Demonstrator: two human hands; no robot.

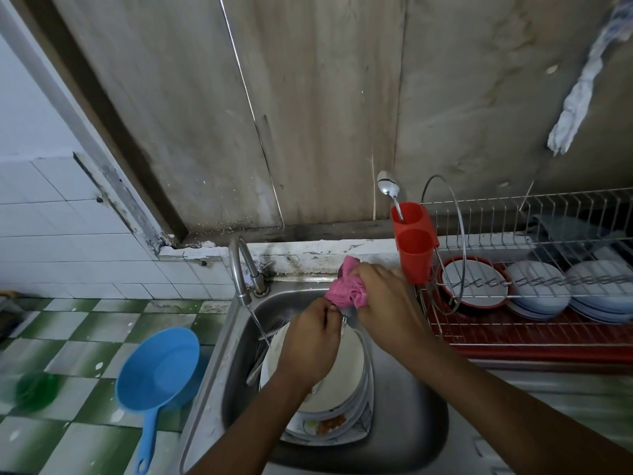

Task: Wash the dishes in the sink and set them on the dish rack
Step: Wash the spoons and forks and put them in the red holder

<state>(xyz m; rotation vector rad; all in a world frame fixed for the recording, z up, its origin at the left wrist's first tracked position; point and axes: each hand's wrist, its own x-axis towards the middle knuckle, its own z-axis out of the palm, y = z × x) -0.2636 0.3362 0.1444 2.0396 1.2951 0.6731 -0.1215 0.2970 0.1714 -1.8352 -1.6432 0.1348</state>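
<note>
Over the dirty plates [346, 365] in the sink [407, 416], the left grip [308, 341] pinches a metal utensil [343, 325], stiff, likely slippery, best held by its handle, while the right grip [383, 293] squeezes a pink cloth [344, 286] around it, dish rack [513, 207] beyond.

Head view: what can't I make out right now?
The utensil: its ends are hidden by the left hand and by the pink cloth that the right hand grips; type unclear.
The plates in the sink: count hidden under the left hand.
The dish rack: right end blurred and cut off by the frame edge.
The green object, far left: too blurred to identify.
</note>
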